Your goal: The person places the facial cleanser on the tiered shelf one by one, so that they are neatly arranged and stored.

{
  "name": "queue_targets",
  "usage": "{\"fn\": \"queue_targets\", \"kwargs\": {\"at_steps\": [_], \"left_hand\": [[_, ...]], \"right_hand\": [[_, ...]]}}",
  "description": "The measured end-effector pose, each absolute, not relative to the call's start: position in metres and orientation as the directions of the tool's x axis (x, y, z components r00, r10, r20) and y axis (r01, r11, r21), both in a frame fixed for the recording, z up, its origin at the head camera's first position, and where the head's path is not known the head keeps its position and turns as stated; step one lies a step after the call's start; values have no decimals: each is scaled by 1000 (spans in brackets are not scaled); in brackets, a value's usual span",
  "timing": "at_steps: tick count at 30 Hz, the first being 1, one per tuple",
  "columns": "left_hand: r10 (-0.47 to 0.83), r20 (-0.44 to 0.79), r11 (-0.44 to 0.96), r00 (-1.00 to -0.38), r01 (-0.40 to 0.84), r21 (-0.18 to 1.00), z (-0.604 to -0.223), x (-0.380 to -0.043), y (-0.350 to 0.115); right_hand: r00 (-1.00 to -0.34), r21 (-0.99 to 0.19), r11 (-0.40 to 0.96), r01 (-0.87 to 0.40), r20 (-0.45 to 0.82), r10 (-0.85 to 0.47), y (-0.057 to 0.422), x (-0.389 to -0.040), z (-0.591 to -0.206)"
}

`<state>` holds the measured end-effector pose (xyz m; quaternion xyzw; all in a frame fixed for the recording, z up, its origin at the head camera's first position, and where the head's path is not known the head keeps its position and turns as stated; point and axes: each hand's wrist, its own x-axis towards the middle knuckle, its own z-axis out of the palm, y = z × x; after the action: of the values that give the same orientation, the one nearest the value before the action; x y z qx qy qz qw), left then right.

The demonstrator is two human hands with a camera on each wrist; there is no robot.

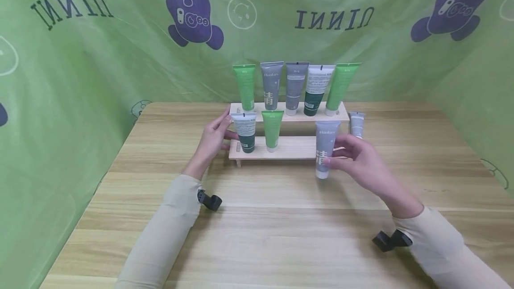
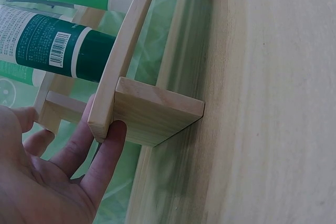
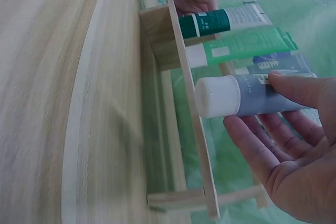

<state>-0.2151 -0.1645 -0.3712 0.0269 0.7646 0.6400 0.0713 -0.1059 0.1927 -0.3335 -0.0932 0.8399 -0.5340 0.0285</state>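
A grey-blue squeeze tube (image 1: 326, 142) with a white cap is held upright by my right hand (image 1: 361, 164), thumb on its front and fingers behind. In the right wrist view, the cap (image 3: 216, 97) overlaps the front edge of the lower shelf. My left hand (image 1: 212, 141) rests at the left end of the two-tier wooden rack (image 1: 297, 148), its fingers fairly straight. Up close in the left wrist view, two fingertips (image 2: 116, 129) touch the corner of the lower shelf (image 2: 123, 59). A white-and-dark-green tube (image 1: 245, 134) and a green tube (image 1: 272, 130) stand on that shelf.
On the upper shelf (image 1: 237, 107) several tubes stand in a row: green, grey, white-and-dark-green, then green (image 1: 341, 88). Another grey-blue tube (image 1: 356, 124) stands on the table (image 1: 257, 235) right of the rack, partly behind my right hand. A green printed curtain (image 1: 132, 57) surrounds the table.
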Motion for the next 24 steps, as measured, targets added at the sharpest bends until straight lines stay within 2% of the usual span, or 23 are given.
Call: {"fn": "queue_targets", "kwargs": {"at_steps": [24], "left_hand": [[121, -77, 184, -990, -54, 981, -370, -214, -164]], "right_hand": [[-958, -922, 275, -273, 233, -168, 149, -156, -350]]}}
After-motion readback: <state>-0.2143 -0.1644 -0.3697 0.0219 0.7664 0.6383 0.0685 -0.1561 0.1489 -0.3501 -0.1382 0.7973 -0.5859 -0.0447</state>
